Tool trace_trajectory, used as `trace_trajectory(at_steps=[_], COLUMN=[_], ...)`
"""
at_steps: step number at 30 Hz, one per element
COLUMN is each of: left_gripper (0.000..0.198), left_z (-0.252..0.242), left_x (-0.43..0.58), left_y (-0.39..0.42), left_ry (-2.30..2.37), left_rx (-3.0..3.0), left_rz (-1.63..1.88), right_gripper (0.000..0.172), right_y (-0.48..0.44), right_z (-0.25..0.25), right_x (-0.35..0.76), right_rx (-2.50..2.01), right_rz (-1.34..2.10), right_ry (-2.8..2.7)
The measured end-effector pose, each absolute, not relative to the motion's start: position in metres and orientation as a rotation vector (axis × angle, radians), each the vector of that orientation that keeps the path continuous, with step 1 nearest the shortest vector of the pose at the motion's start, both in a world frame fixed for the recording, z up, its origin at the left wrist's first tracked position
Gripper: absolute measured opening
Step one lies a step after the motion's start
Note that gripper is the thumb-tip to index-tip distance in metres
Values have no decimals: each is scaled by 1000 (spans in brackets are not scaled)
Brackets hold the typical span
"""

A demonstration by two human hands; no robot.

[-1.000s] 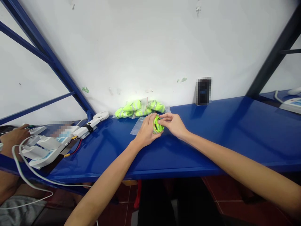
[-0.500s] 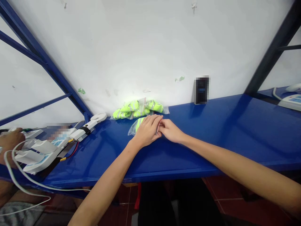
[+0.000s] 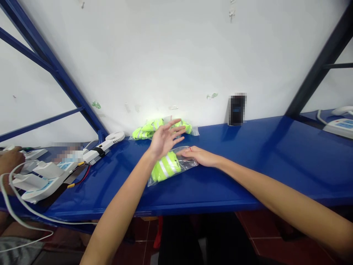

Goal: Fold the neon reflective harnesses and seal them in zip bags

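Note:
A clear zip bag (image 3: 189, 161) holds a folded fluorescent yellow-green reflective vest (image 3: 166, 166) with silver stripes. My right hand (image 3: 202, 156) grips the bag's right end, by the red seal line. Raised above the bag's far left side, my left hand (image 3: 167, 138) has its fingers spread and holds nothing. Behind it, several similar bagged bundles (image 3: 146, 129) are piled against the wall, partly covered by that hand.
The blue table (image 3: 242, 162) meets a white wall. Left of me lie a white handheld fan (image 3: 115, 137), a white power strip (image 3: 44, 186) and cables. A co-worker's hand (image 3: 11, 162) is at far left. A dark blurred box (image 3: 236, 109) stands at the wall.
My left hand has let go of the bag's seal end, lifted and spread its fingers. The bag has come nearer the table's front edge, still in my right hand, and shows more fully.

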State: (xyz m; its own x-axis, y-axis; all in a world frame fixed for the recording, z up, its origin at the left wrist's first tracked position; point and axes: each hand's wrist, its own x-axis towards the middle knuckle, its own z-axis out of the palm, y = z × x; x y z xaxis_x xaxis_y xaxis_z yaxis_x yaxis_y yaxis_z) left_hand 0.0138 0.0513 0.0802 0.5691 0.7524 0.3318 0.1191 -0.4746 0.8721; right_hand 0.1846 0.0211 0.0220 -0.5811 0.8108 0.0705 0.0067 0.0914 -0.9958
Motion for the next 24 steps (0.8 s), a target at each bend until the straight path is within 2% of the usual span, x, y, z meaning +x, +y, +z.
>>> trace_trajectory(at_steps=[4, 8, 13, 19, 24], left_gripper=[49, 42, 54, 52, 35], left_z=[79, 49, 34, 36, 34], left_x=[6, 1, 1, 12, 15], left_y=[78, 90, 87, 75, 79], left_ry=[922, 1195, 1495, 1770, 1657], left_rx=[1869, 2120, 2273, 2372, 2269], left_rz=[874, 564, 362, 166, 277], right_gripper=[33, 33, 37, 23, 19], right_y=[20, 24, 34, 37, 35], right_z=[24, 24, 21, 12, -1], right_x=[187, 192, 200, 202, 200], right_rx=[-819, -965, -1267, -1412, -1453], right_rz=[1357, 1203, 808, 535, 374], right_ry=[-1923, -1921, -1849, -2004, -2042])
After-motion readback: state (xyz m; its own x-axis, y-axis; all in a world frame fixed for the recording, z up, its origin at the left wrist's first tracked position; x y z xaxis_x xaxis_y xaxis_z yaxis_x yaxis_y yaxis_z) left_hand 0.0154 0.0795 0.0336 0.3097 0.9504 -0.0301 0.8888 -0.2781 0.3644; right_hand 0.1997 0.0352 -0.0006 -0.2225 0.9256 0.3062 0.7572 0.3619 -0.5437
